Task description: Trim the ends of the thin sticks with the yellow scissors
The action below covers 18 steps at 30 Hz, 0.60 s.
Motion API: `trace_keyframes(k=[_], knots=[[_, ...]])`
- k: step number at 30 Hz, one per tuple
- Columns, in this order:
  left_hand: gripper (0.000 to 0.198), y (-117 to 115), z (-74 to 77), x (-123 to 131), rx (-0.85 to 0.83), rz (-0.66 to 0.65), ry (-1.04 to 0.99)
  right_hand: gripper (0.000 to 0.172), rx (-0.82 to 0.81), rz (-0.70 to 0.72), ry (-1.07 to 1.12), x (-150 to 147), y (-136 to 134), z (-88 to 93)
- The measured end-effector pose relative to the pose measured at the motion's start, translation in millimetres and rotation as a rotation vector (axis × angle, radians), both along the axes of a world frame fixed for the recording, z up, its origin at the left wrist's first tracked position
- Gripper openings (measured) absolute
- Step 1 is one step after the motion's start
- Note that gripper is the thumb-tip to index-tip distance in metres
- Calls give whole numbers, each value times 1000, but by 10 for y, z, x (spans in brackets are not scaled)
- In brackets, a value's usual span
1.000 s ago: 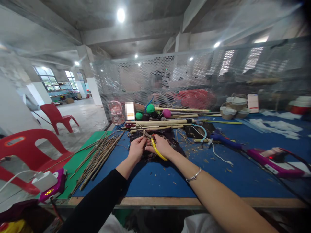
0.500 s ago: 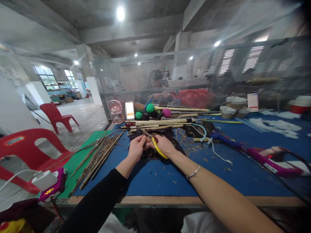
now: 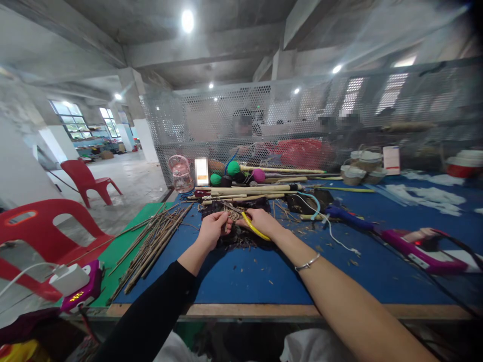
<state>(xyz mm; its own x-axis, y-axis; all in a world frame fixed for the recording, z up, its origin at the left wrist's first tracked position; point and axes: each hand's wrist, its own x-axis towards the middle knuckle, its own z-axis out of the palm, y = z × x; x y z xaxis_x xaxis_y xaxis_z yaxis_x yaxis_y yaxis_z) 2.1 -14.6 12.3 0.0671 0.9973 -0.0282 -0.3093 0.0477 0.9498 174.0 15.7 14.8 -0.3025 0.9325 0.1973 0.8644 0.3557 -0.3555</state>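
Observation:
My left hand (image 3: 212, 229) pinches a thin brown twig piece (image 3: 229, 217) over a dark heap of trimmed bark and scraps (image 3: 241, 239) on the blue table (image 3: 256, 279). My right hand (image 3: 260, 221) grips yellow-handled scissors (image 3: 255, 229), their blades pointing left toward the twig. Both hands sit close together, fingers closed.
A bundle of long brown sticks (image 3: 156, 241) lies on a green mat at the left. Bamboo poles (image 3: 256, 190), coloured yarn balls (image 3: 234, 168) and a pink cage (image 3: 181, 173) stand behind. Glue guns (image 3: 418, 246) lie to the right. Red chairs (image 3: 41, 231) sit left; people work behind the mesh screen (image 3: 302, 115).
My right hand with the scissors has shifted slightly right and away from me. My left hand stays on the twig, barely moved.

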Motion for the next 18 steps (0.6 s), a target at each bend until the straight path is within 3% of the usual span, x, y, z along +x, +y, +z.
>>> trace_keyframes(k=[7,13,18], knots=[[31,47,-52,-40,86,40,137,60,28,-19,-79,-49,-65,12],[33,38,-112,-35,291,65,524,64,110,56,9,-57,-97,2],[27,21,-104,-41,375,180,678,68,112,43,-67,-21,-70,38]])
